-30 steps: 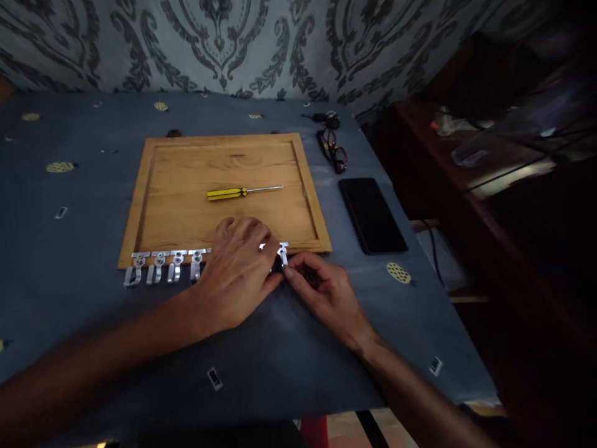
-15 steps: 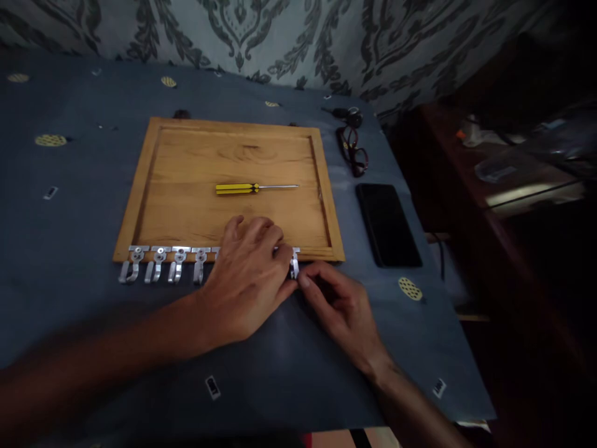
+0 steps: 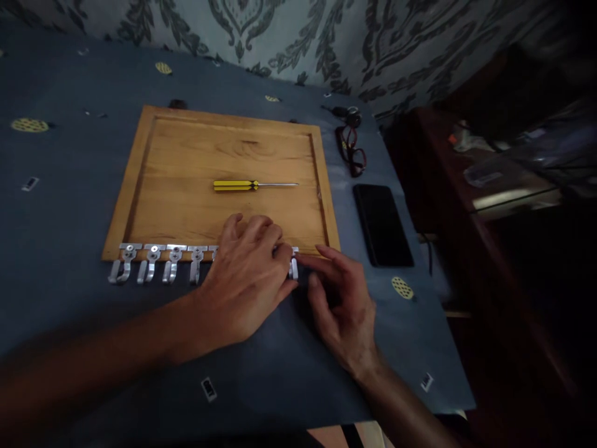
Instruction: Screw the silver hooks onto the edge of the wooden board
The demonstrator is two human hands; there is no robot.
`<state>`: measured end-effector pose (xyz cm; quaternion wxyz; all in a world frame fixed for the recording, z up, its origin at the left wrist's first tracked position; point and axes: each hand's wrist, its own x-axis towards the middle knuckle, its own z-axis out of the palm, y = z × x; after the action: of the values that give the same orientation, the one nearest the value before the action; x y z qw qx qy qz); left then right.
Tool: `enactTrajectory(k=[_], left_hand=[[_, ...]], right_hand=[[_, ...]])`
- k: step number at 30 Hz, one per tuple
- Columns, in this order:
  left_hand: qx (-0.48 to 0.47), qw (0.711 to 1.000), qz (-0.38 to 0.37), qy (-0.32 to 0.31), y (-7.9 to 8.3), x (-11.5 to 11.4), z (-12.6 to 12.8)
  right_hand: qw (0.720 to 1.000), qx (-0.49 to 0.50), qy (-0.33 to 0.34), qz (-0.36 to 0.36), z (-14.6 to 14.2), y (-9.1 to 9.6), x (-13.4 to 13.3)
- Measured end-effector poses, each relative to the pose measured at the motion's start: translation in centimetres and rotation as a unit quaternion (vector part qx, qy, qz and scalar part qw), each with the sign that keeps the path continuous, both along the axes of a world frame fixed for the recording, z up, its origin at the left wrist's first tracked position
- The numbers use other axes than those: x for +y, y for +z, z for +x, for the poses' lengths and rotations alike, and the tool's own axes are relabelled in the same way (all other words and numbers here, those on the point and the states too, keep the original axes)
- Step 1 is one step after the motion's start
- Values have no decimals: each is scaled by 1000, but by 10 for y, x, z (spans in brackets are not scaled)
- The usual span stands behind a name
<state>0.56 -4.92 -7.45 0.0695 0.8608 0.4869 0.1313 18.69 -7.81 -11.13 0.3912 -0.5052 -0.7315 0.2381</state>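
Note:
A silver hook rail [image 3: 175, 254] with several metal hooks lies along the near edge of a framed wooden board [image 3: 224, 227]. My left hand [image 3: 247, 280] bends over the right part of the rail, its fingertips on the board and its thumb by the last hook. Its palm hides the middle hooks. At the rail's right end, my right hand [image 3: 345, 305] reaches in with the index finger stretched out, touching or almost touching the metal. Its thumb stays apart from that finger, and nothing shows between them. A yellow-handled screwdriver [image 3: 236, 185] rests on the board beyond my left hand.
To the board's right lie a black phone [image 3: 383, 224], red-framed glasses [image 3: 351, 150] and a key [image 3: 342, 112]. A dark blue patterned cloth [image 3: 56, 249] covers the table. Patterned wallpaper [image 3: 289, 37] rises behind. Right of the table edge stands dark furniture [image 3: 448, 168] with plastic bags.
My right thumb and index finger have spread apart, and the index finger has moved up to the rail's end. My left hand keeps its place on the rail. The view has shifted slightly.

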Motion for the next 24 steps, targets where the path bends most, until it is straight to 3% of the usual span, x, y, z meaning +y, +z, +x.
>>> enactTrajectory(k=[24], left_hand=[[-7, 1000, 4, 0, -1, 0, 0]], right_hand=[[1000, -7, 13, -19, -2, 1, 3]])
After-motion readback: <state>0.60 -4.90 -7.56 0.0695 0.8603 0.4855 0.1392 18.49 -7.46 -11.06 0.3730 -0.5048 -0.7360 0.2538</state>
